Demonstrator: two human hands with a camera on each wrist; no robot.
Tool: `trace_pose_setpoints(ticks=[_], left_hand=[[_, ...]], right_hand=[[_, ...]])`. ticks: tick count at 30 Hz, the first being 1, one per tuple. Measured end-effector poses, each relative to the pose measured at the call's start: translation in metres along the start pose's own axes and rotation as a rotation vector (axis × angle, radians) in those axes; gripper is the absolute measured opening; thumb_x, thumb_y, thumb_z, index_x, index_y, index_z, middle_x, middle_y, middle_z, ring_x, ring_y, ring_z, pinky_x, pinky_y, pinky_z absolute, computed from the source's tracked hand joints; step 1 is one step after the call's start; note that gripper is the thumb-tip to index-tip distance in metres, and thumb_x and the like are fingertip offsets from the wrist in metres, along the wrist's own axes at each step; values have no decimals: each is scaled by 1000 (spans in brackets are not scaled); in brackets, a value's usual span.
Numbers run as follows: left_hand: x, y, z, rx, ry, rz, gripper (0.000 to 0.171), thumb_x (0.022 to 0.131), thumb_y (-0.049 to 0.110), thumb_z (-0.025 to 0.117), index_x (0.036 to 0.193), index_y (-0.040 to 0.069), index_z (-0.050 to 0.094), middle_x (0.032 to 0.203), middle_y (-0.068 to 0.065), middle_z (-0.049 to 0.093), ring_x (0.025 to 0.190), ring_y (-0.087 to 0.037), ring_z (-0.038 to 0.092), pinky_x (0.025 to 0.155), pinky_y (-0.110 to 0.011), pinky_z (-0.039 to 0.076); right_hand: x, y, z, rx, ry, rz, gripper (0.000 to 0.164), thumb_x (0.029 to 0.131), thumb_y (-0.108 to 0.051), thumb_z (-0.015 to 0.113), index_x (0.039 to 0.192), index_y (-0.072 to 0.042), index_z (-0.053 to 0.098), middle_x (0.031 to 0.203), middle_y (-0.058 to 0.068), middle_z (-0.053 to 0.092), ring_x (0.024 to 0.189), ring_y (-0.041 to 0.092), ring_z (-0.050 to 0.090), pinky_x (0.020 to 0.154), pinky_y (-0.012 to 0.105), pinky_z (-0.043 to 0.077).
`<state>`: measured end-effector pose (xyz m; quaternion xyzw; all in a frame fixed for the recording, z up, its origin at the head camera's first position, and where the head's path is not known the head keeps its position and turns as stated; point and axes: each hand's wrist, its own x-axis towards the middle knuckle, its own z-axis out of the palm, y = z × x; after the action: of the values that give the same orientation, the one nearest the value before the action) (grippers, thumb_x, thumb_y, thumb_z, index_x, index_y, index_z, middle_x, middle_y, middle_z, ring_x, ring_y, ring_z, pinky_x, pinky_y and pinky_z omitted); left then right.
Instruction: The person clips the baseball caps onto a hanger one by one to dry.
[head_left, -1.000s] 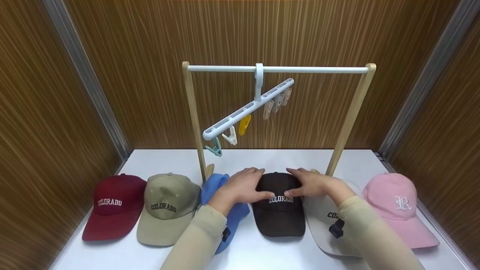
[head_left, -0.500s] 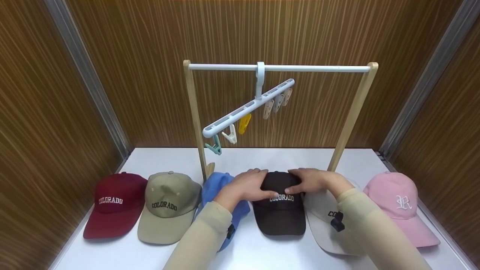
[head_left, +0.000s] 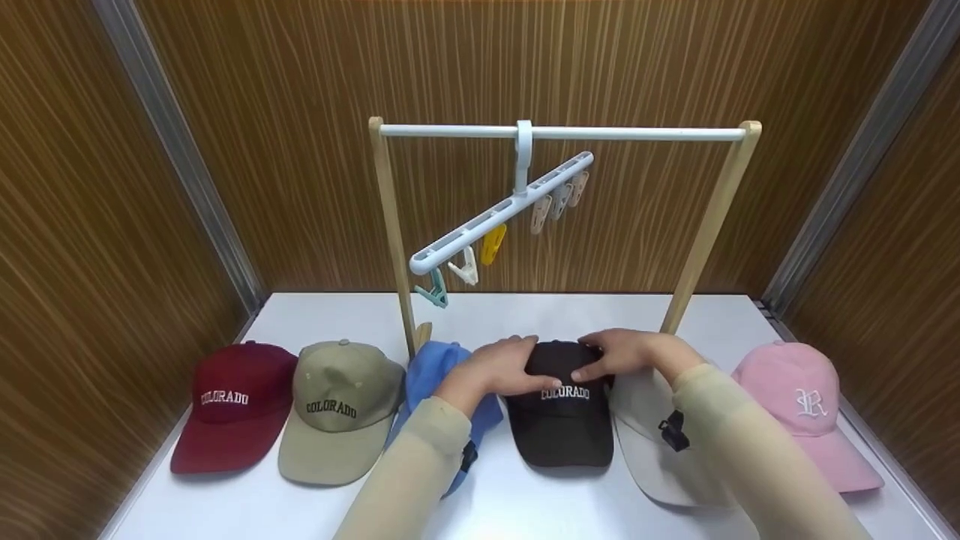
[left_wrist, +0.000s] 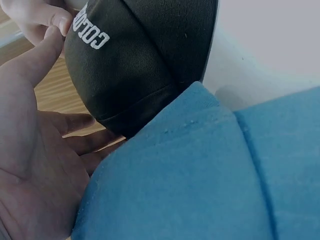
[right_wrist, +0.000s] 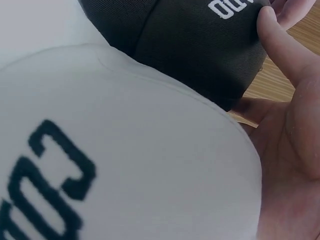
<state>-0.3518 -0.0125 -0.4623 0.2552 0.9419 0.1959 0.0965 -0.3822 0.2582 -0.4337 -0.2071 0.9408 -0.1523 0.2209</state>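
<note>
A dark brown baseball cap [head_left: 561, 427] lettered COLORADO rests on the white table, brim toward me. My left hand [head_left: 504, 367] grips its left side, thumb on the front and fingers behind the crown. From the other side my right hand [head_left: 622, 351] holds it the same way. In the left wrist view, the left fingers pass behind the dark cap's crown. A blue cap [left_wrist: 185, 180] lies beneath my left wrist, and an off-white cap [right_wrist: 150, 135] under my right wrist. The fingertips behind the crown are mostly hidden.
Red [head_left: 232, 405] and khaki [head_left: 337, 405] caps lie at left, a pink cap [head_left: 787, 390] at right. Behind them stands a wooden rack [head_left: 712, 217] with a white bar. From it hangs a slanted clip hanger [head_left: 502, 214] carrying several colored clips.
Both hands stay at the dark cap. The left thumb has slid slightly right across its front, and the right thumb sits slightly higher. The caps have kept their places.
</note>
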Motion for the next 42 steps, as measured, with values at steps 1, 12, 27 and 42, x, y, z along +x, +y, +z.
trace_pose_setpoints(ticks=[1, 12, 27, 42], left_hand=[[1, 0, 0, -2, -3, 0, 103, 97, 79, 65, 170, 9, 44, 158, -11, 61, 140, -27, 60, 119, -51, 49], [4, 2, 5, -55, -39, -11, 103, 97, 80, 64, 167, 8, 45, 151, -14, 63, 132, -28, 63, 115, -52, 51], [10, -12, 11, -223, -52, -50, 102, 97, 81, 60, 166, 7, 46, 151, -14, 63, 134, -27, 64, 117, -50, 49], [17, -12, 15, -274, -58, -42, 95, 96, 81, 61, 156, 8, 54, 140, -11, 66, 125, -26, 65, 114, -51, 51]], right_hand=[[1, 0, 0, -2, 1, 1, 103, 98, -68, 75, 166, 3, 45, 165, 28, 50, 155, 50, 43, 128, 68, 29], [4, -2, -2, -38, -15, 2, 100, 97, -67, 75, 162, 4, 50, 161, 28, 54, 152, 50, 47, 126, 67, 32], [10, 3, -4, -1, -36, -5, 101, 95, -67, 77, 162, 4, 50, 161, 27, 55, 153, 49, 47, 127, 67, 31], [12, 6, -10, 78, -57, 23, 98, 91, -62, 83, 159, 3, 56, 158, 24, 59, 150, 47, 50, 126, 68, 32]])
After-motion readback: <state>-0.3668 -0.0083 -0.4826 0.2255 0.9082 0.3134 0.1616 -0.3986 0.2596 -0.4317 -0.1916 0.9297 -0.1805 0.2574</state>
